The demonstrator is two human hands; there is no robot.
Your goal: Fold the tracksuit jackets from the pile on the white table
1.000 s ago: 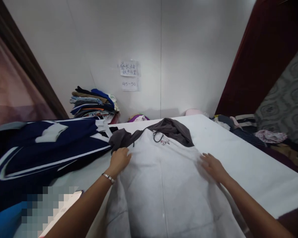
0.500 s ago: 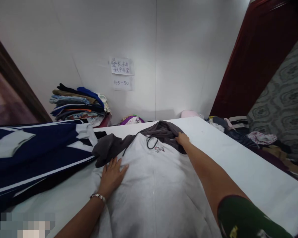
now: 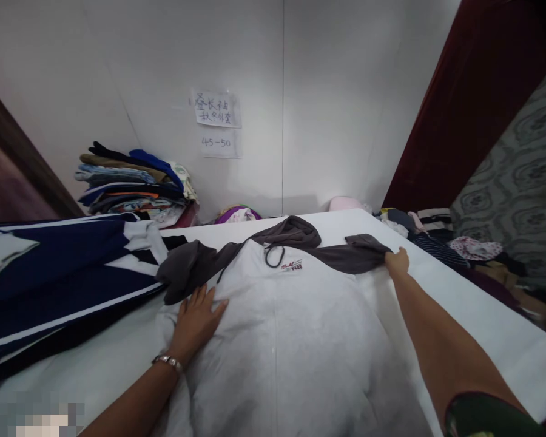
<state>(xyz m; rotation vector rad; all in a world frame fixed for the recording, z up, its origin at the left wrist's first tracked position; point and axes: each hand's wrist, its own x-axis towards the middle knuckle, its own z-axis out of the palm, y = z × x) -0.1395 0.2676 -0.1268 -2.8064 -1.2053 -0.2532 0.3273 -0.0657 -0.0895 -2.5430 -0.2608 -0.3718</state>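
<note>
A white hoodie (image 3: 273, 328) with dark grey sleeves and a dark grey hood (image 3: 295, 232) lies spread over the white table, its hood pointing away from me. A dark drawstring loop and small red lettering show on its chest. My left hand (image 3: 200, 315), with a bracelet at the wrist, rests flat on the hoodie's left shoulder area, fingers apart. With closed fingers my right hand (image 3: 397, 262) grips the grey right sleeve (image 3: 364, 254), which stretches out to the right. The other grey sleeve (image 3: 186, 267) lies bunched just beyond my left hand.
Navy garments with white stripes (image 3: 73, 267) cover the table's left side. Behind them stands a pile of folded clothes (image 3: 131, 182). More clothes (image 3: 464, 249) lie beyond the right edge of the white table (image 3: 473, 328). Handwritten paper signs (image 3: 218, 109) hang on the wall.
My right hand has moved to the right, drawing the grey sleeve out from beside the hood. The left hand stays flat on the hoodie. The view has shifted slightly.
</note>
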